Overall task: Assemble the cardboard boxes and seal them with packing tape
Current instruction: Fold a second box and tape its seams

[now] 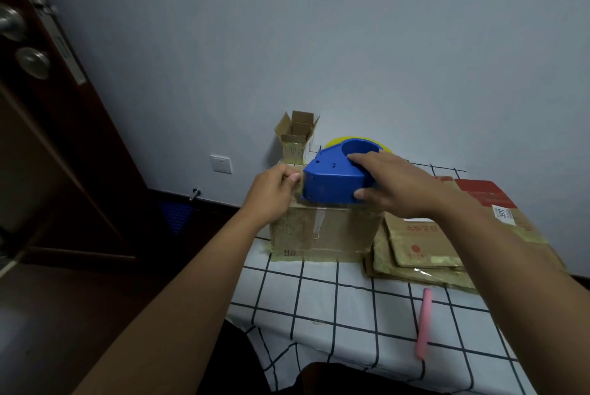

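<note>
Box stands assembled at worktop rear edge; top seam taping under way. Right grip clasps blue tape dispenser atop box; left grip pinches tape end at box's left edge. Flattened boxes remain unassembled.

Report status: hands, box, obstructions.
Right hand grips blue tape dispenser atop cardboard box. Left hand pinches at box's top-left edge. Nothing in the way.

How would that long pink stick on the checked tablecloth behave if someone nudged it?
The long pink stick looks slim and straight, so probably stiff and light. It lies flat on the checked tablecloth, so it would likely slide or roll rather than tip. Its material is unclear.
</note>
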